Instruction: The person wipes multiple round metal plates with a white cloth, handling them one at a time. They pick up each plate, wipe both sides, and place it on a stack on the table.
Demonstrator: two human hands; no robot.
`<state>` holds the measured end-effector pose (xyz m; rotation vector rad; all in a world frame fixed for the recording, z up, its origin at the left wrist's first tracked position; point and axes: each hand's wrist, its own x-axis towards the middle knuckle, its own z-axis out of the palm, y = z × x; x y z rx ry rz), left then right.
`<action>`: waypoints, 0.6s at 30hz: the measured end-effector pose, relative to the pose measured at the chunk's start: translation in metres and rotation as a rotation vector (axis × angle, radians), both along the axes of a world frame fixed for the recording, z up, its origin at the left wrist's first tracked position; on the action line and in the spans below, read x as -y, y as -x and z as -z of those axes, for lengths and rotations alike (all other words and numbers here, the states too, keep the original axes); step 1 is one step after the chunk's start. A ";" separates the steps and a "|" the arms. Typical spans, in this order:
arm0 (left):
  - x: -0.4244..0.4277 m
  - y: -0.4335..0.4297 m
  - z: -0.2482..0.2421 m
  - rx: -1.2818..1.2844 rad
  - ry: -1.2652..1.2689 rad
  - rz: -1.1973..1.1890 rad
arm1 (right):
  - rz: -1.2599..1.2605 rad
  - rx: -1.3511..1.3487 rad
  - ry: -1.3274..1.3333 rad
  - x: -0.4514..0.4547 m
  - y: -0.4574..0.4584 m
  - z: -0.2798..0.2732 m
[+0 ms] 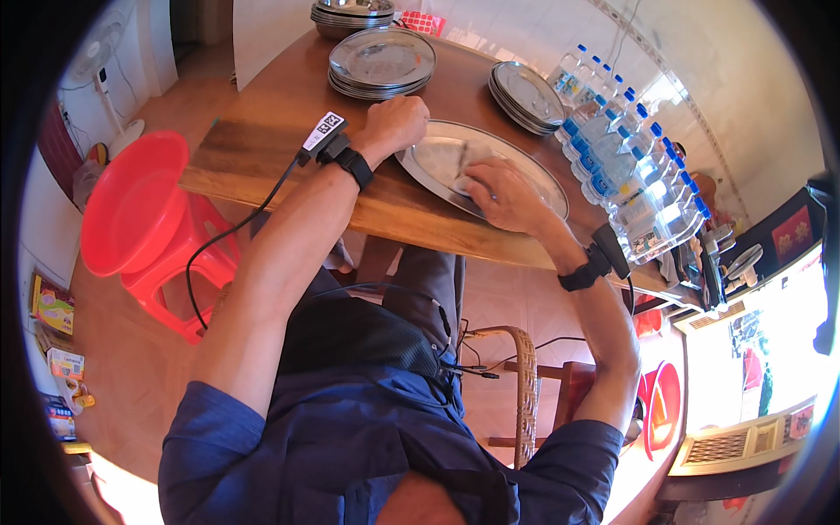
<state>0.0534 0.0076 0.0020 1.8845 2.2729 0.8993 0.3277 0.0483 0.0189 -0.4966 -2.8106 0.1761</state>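
A large oval metal platter (pixel 438 152) lies on the wooden table (pixel 275 141) near its front edge. My right hand (pixel 502 193) is over the platter's right part, its curled fingers holding a pale cloth (pixel 464 184) against the surface. At the platter's upper left rim is my left hand (pixel 396 125), with bent fingers; whether it grips the rim cannot be made out. Just behind that hand stands a stack of round metal plates (pixel 382 58). A smaller stack of metal plates (pixel 528 95) sits behind the platter to the right.
Metal bowls (pixel 352 14) are stacked at the table's far left, beside a red and white packet (pixel 422 23). Packs of water bottles (pixel 623 157) line the right side. A red plastic basin (pixel 138 203) rests on a red stool (pixel 177 282) to the left. A woven chair arm (pixel 527 387) is near my right side.
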 end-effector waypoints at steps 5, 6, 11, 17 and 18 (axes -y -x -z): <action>0.002 -0.001 0.000 0.088 -0.145 -0.013 | -0.422 -0.133 0.165 0.012 0.058 0.002; 0.004 0.000 0.000 0.103 -0.169 -0.005 | -0.451 -0.156 0.145 0.007 0.070 0.003; 0.009 0.001 -0.001 0.143 -0.172 0.059 | -0.360 -0.201 -0.191 -0.032 0.081 0.012; 0.004 0.003 0.006 0.014 -0.092 0.032 | -0.026 -0.034 -0.273 -0.078 0.022 0.016; 0.002 0.004 0.007 0.034 -0.097 0.028 | 0.030 -0.034 -0.302 -0.082 0.011 0.017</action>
